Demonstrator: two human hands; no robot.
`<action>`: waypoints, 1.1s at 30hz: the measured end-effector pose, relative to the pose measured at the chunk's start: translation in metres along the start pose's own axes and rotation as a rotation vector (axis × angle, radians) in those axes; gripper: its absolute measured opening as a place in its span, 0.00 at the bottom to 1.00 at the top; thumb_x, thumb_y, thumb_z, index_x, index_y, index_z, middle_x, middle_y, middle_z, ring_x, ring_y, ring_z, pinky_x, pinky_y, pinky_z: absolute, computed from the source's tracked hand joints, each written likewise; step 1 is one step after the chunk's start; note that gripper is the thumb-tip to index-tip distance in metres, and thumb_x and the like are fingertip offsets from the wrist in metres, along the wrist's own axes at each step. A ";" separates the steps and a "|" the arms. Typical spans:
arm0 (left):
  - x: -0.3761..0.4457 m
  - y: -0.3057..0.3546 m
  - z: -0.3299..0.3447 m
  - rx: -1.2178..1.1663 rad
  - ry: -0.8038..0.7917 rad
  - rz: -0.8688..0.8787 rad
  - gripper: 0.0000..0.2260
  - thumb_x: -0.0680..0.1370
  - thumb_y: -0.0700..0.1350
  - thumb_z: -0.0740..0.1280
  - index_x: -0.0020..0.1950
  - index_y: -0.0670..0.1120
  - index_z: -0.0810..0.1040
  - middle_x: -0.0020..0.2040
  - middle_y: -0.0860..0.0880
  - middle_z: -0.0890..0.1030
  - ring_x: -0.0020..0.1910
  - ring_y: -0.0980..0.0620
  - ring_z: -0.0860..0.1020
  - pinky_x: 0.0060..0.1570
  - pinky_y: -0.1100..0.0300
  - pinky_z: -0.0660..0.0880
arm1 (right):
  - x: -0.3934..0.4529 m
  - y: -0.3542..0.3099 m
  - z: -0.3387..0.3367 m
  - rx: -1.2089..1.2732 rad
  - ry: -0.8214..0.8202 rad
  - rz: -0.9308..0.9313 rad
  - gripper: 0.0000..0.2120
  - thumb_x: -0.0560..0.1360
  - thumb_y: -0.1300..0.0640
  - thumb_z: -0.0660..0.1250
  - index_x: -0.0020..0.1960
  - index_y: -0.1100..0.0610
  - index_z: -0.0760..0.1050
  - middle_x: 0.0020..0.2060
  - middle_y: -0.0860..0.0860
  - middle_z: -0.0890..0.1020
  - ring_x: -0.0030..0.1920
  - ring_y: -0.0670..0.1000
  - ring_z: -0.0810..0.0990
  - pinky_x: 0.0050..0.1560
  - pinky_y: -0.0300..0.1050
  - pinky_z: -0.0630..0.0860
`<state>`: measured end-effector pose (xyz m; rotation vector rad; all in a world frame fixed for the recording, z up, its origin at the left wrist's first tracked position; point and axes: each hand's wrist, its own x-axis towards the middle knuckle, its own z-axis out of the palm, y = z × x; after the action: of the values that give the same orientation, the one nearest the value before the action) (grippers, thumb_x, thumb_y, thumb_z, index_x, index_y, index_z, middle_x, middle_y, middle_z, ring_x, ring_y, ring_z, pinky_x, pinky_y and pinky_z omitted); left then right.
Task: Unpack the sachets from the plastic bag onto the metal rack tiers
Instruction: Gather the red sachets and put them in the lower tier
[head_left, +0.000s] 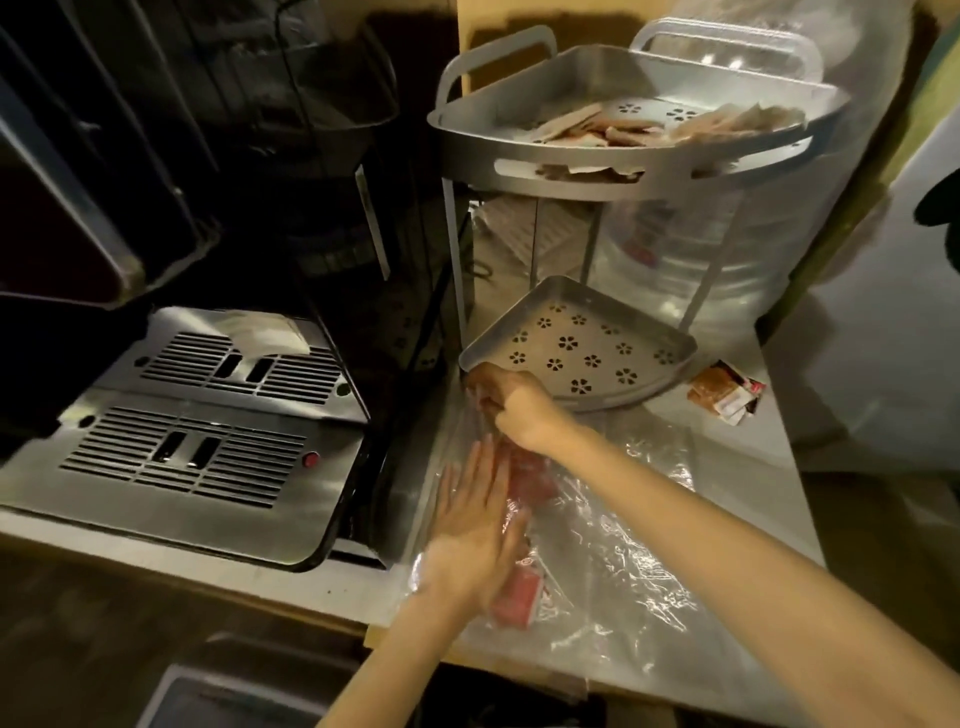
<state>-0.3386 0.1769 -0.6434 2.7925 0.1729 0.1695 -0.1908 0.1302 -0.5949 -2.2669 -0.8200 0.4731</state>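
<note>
A clear plastic bag (613, 561) lies flat on the steel counter with red sachets (519, 603) inside its left side. My left hand (478, 525) rests flat, fingers spread, on the bag over the sachets. My right hand (511, 402) is closed on the bag's far end, just in front of the metal rack's lower tier (644, 332), which has a perforated flower pattern and holds nothing. The rack's upper tier (467, 135) holds a pile of pale sachets (623, 127).
A coffee machine with slotted steel drip trays (208, 447) fills the left. Loose orange sachets (727, 392) lie on the counter right of the rack. A stack of clear plastic lids or cups (675, 260) stands behind the rack. The counter's front edge is near me.
</note>
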 end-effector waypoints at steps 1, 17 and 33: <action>0.000 -0.003 0.005 0.003 -0.021 -0.021 0.26 0.80 0.57 0.44 0.75 0.47 0.46 0.75 0.49 0.44 0.75 0.52 0.40 0.69 0.62 0.28 | 0.001 0.002 0.004 -0.009 -0.011 -0.005 0.26 0.70 0.71 0.59 0.66 0.55 0.69 0.56 0.60 0.79 0.55 0.59 0.78 0.56 0.52 0.76; 0.018 -0.024 0.030 -0.147 -0.276 -0.204 0.30 0.73 0.64 0.31 0.70 0.53 0.27 0.72 0.53 0.28 0.72 0.54 0.30 0.71 0.53 0.31 | -0.087 0.081 -0.029 -0.073 0.326 0.131 0.15 0.75 0.67 0.61 0.59 0.57 0.76 0.51 0.50 0.80 0.48 0.45 0.76 0.53 0.45 0.73; 0.030 0.019 0.015 -0.153 -0.036 -0.189 0.24 0.80 0.48 0.53 0.75 0.56 0.48 0.77 0.49 0.47 0.76 0.50 0.45 0.73 0.52 0.42 | -0.142 0.105 -0.019 0.311 0.556 0.728 0.34 0.70 0.55 0.71 0.70 0.59 0.59 0.55 0.56 0.77 0.50 0.54 0.77 0.49 0.51 0.75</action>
<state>-0.3051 0.1587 -0.6478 2.6077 0.3961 0.0828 -0.2407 -0.0344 -0.6396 -2.1722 0.3535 0.2305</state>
